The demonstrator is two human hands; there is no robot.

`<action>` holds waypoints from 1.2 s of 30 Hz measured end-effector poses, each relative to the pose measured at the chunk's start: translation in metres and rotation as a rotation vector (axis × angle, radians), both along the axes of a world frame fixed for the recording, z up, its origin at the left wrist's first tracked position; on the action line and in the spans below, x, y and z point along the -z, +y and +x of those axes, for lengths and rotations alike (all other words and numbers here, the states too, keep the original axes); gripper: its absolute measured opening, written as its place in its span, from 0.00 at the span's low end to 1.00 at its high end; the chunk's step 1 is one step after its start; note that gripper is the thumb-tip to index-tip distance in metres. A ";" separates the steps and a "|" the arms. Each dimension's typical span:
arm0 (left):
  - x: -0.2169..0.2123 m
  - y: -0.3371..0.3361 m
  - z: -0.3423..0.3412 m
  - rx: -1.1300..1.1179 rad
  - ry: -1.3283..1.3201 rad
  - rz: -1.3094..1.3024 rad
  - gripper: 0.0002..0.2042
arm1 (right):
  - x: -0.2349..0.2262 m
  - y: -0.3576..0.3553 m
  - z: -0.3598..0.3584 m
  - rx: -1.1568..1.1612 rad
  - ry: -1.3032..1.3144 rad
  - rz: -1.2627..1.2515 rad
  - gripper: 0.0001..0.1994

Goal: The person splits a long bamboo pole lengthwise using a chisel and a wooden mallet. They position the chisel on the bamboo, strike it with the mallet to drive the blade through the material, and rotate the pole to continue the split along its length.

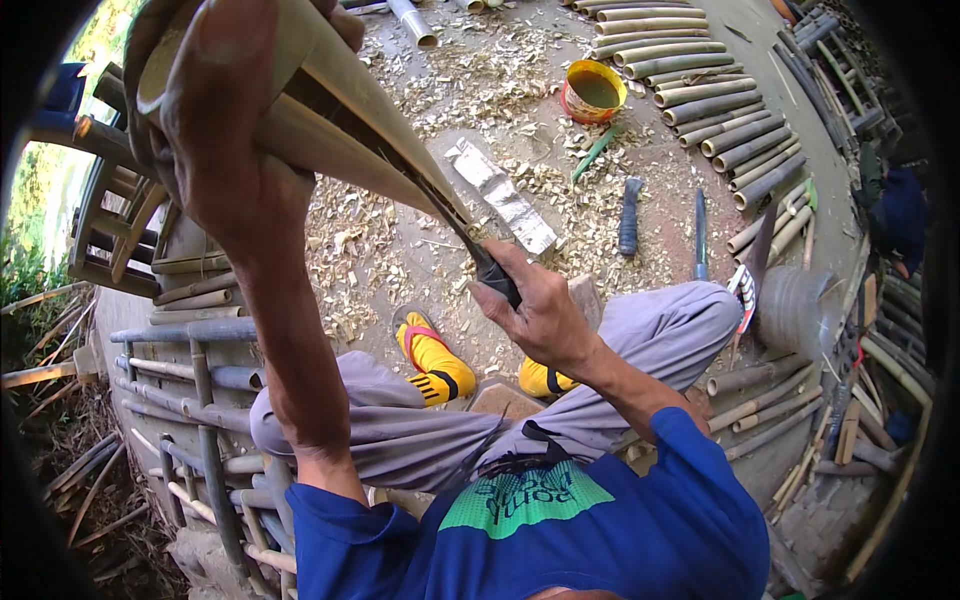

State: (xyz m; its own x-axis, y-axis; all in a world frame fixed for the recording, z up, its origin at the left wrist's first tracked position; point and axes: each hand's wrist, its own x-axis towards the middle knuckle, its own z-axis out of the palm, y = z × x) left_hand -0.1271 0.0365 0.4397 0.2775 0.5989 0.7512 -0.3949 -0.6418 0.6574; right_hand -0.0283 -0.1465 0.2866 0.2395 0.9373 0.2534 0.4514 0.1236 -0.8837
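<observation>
My left hand [225, 150], raised close at the upper left, is wrapped round a thick pale bamboo piece [345, 160] that slants down toward my right hand. A dark lengthwise gap runs along the bamboo. My right hand [548, 310] grips the black handle of a knife [493, 275] in front of my lap. Its dark, narrow blade reaches up to the bamboo's lower end and lines up with the gap. How far the blade goes into the bamboo, I cannot tell. The fingers of my left hand are partly hidden behind the bamboo.
Wood chips [410, 110] cover the ground. Beyond my feet lie a pale flat block [500, 195], a yellow-red bucket [593, 92] of liquid, and a dark-handled tool [628, 215]. Cut bamboo lengths [690, 75] line the right. Bamboo frames [200, 390] stand left; a clear plastic container [795, 310] stands right.
</observation>
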 end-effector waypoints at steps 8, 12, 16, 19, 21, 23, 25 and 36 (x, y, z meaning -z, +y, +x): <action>0.005 0.017 -0.011 0.159 -0.031 -0.016 0.24 | 0.105 -0.019 0.022 -0.023 -0.021 -0.274 0.18; 0.004 0.023 -0.023 0.363 -0.031 -0.046 0.27 | 0.034 0.002 0.005 -0.052 0.061 -0.104 0.16; 0.005 0.016 -0.016 0.327 -0.020 -0.080 0.29 | 0.103 0.004 0.018 0.018 -0.095 -0.184 0.15; 0.007 0.028 -0.027 0.483 -0.080 -0.096 0.29 | 0.143 -0.016 0.032 -0.004 -0.090 -0.541 0.17; -0.003 0.026 -0.023 0.391 -0.043 -0.119 0.30 | 0.115 -0.027 0.018 0.050 -0.038 -0.333 0.20; 0.002 0.040 -0.020 0.565 -0.061 -0.151 0.30 | 0.077 -0.026 0.027 -0.003 0.087 -0.605 0.22; 0.002 0.050 -0.017 0.661 -0.065 -0.161 0.29 | 0.050 -0.030 0.049 -0.012 0.121 -0.625 0.22; 0.021 0.143 -0.047 0.211 -0.076 -0.431 0.35 | 0.122 -0.113 0.302 0.877 -0.353 -0.582 0.14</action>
